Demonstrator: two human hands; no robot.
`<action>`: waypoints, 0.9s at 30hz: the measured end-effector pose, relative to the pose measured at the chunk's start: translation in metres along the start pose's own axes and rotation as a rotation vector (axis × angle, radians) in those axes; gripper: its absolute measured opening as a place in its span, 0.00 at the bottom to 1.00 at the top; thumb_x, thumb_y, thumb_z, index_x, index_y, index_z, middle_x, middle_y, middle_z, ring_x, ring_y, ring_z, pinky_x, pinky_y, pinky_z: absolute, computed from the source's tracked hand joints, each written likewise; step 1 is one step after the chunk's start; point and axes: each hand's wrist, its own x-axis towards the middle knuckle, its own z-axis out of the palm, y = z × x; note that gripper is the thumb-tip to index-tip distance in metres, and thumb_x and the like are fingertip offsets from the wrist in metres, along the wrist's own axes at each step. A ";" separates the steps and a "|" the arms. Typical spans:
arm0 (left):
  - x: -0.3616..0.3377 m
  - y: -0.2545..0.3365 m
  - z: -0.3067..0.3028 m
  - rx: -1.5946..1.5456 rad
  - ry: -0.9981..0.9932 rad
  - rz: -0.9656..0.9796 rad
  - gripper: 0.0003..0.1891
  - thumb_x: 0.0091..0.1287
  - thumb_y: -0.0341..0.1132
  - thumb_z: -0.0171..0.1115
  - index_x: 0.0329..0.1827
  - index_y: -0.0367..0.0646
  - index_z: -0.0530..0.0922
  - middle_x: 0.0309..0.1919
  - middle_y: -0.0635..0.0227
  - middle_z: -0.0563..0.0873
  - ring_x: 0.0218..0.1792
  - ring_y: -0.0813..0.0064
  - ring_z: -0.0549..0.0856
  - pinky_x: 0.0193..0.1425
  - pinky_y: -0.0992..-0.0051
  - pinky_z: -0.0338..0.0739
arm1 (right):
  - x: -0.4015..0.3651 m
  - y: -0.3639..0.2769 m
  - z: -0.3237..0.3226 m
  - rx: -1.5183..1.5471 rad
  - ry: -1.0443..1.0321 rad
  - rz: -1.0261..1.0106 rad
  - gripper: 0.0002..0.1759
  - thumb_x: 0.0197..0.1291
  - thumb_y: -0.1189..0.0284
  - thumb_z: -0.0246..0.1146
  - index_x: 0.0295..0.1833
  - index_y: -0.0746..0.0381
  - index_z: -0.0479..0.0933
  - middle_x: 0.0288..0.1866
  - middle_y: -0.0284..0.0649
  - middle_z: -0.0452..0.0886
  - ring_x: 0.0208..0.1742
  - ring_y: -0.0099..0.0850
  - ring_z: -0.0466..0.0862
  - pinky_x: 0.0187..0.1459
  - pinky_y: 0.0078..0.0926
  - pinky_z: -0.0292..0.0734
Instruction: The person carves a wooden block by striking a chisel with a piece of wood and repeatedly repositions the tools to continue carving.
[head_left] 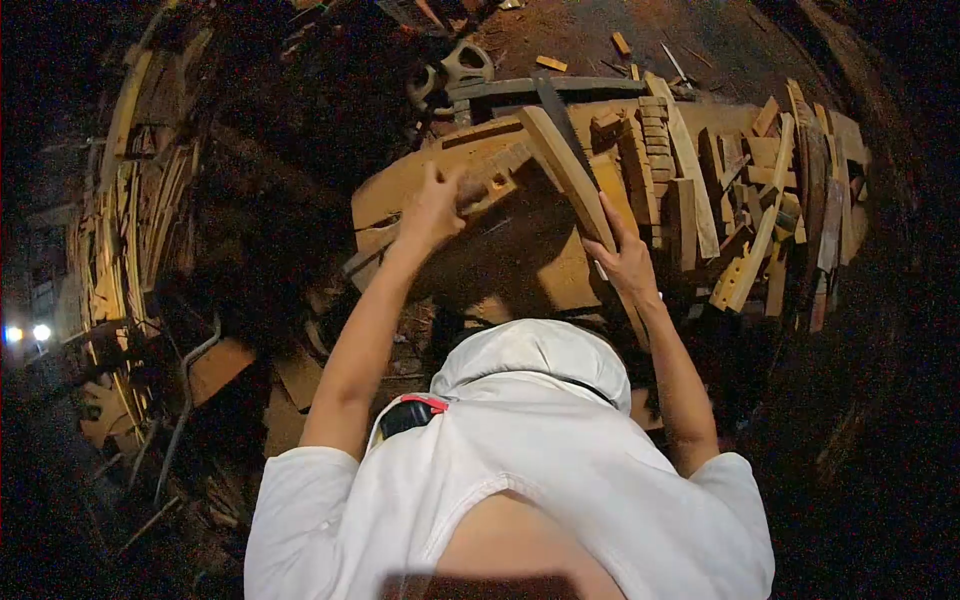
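Observation:
My right hand [628,258] is closed around the lower end of a long, pale wooden strip [568,172], which slants up and to the left over the bench. A dark, narrow strip [562,115] runs along its right side, and a yellowish board [612,188] shows just behind my fingers. On the left, my left hand [434,208] is held over the bench with its fingers apart. Close to those fingertips lies a wooden block [500,185] with a hole in its end, slightly blurred.
Wooden bench top [385,200] lies ahead. Stacked small blocks [655,140] and a heap of offcuts [760,190] cover its right side. Round machine parts [467,62] sit at the back. Long wood strips [130,230] lean at far left, near a bent metal rod [188,385].

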 end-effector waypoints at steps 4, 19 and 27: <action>-0.001 0.015 -0.070 -0.387 0.554 0.176 0.24 0.62 0.37 0.76 0.56 0.43 0.74 0.49 0.56 0.82 0.41 0.54 0.88 0.44 0.65 0.84 | -0.002 -0.004 -0.004 -0.010 -0.025 0.065 0.45 0.60 0.54 0.70 0.81 0.33 0.57 0.52 0.53 0.87 0.50 0.55 0.87 0.51 0.46 0.82; 0.025 0.066 -0.093 -1.673 0.959 0.135 0.14 0.72 0.44 0.67 0.40 0.50 0.71 0.24 0.74 0.77 0.23 0.77 0.79 0.25 0.71 0.77 | 0.001 -0.017 -0.010 0.049 -0.159 0.168 0.44 0.62 0.57 0.67 0.82 0.39 0.56 0.67 0.47 0.80 0.57 0.43 0.87 0.60 0.40 0.80; 0.038 0.066 -0.076 -1.597 0.912 0.435 0.13 0.75 0.43 0.63 0.42 0.43 0.75 0.20 0.71 0.79 0.18 0.83 0.80 0.22 0.79 0.76 | 0.001 -0.015 -0.010 0.033 -0.173 0.188 0.45 0.63 0.56 0.68 0.82 0.39 0.56 0.71 0.47 0.77 0.60 0.44 0.85 0.60 0.40 0.80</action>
